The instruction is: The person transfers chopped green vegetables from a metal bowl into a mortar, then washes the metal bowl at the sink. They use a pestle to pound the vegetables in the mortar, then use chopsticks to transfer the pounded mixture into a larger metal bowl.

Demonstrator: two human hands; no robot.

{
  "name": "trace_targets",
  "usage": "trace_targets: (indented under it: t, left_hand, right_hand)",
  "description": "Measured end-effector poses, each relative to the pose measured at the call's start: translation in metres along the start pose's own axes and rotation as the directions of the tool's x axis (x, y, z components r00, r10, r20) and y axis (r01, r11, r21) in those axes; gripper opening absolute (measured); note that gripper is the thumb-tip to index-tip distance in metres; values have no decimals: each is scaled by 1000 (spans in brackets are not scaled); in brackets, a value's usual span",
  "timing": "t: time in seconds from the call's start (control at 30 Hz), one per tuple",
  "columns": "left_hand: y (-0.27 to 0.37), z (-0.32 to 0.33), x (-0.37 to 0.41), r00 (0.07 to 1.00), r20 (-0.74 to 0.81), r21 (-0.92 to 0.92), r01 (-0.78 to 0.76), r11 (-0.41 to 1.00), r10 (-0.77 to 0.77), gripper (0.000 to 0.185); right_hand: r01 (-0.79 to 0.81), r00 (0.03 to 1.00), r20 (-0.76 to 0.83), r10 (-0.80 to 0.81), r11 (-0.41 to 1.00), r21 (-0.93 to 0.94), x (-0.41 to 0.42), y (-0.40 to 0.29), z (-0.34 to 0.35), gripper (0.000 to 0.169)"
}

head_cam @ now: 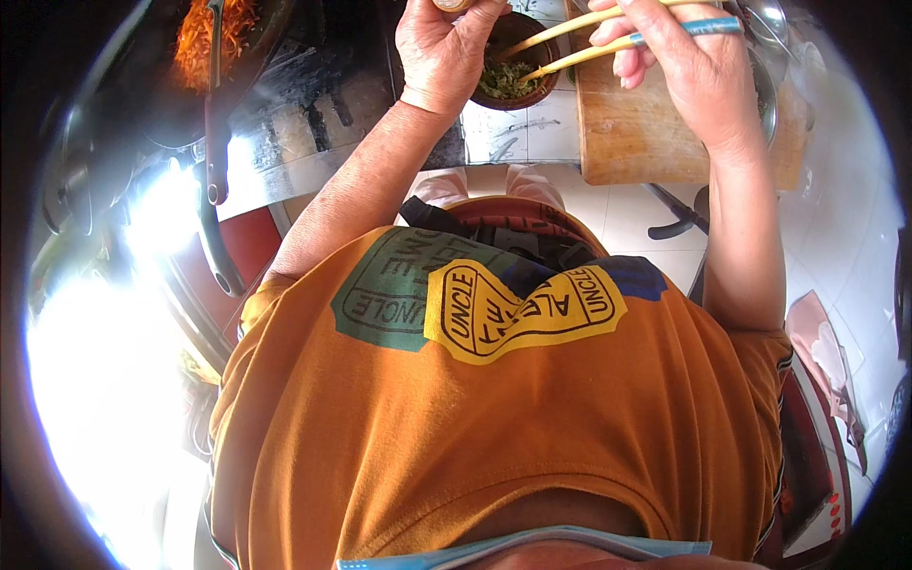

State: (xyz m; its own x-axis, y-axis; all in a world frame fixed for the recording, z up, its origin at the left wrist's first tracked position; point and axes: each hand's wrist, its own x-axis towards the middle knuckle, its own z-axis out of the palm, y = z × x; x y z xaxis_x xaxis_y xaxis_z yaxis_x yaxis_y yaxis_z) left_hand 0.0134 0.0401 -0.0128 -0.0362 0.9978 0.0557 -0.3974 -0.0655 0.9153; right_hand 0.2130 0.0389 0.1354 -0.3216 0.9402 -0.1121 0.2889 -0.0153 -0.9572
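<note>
At the top of the view, my right hand [695, 64] holds a pair of wooden chopsticks [581, 60], one with a blue end. Their tips reach down into a brown round bowl [545, 89], touching chopped green food [507, 80] inside it. My left hand [442, 60] is beside the bowl's left rim, its fingers closed around a wooden handle [453, 3] with a rounded end. The picture's top edge cuts off the rest of that handle.
Right of the bowl lies a wooden cutting board [634, 135], with a metal bowl [765, 100] partly behind my right wrist. At upper left, shredded orange food [214, 46] sits in a dark pan [267, 35] with a long-handled utensil [216, 164]. Strong glare covers the lower left.
</note>
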Motion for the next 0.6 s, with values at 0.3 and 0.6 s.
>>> trace_targets:
  t: [0.3, 0.6]
  left_hand:
    - [3, 1, 1, 1000, 20, 14, 17, 1000, -17, 29]
    - [4, 1, 1, 1000, -9, 59, 23, 998, -23, 29]
  right_hand:
    - [-352, 936, 54, 348, 928, 118, 54, 20, -26, 29]
    - [-239, 962, 132, 241, 971, -27, 38, 23, 9, 26]
